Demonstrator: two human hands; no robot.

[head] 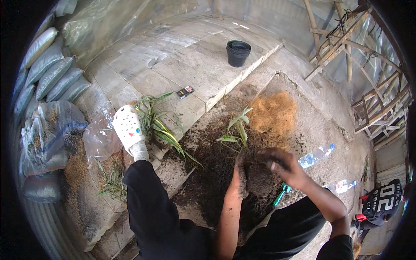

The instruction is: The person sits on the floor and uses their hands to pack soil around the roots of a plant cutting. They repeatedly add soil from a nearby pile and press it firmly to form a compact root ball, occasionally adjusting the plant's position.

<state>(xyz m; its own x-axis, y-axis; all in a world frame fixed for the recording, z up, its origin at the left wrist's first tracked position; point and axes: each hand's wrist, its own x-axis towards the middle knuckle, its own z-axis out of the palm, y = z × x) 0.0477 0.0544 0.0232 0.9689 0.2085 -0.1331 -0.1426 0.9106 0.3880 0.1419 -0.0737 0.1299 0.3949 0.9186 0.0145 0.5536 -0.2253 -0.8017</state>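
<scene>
Before me, a leafy green plant (241,130) stands up from a dark, rooty soil ball (260,177). My left hand (241,172), smeared with soil, is cupped against the left side of the ball near the stem's base. Over the ball's upper right side is my right hand (281,164), blurred, its fingers bent and dirty; whether it touches the soil is unclear. Dark loose soil (211,182) lies spread beneath both hands. Brown coir fibre (274,113) is heaped beyond them. A green-handled tool (281,194) lies right of the soil ball, partly hidden.
Black nested pots (238,53) and a small box (185,92) sit on the raised slab. Long-leaved plants (162,130) lie by my white clog (126,125). Plastic bottles (317,156) lie right. Filled sacks (53,76) are stacked left. Another person (380,204) is at far right.
</scene>
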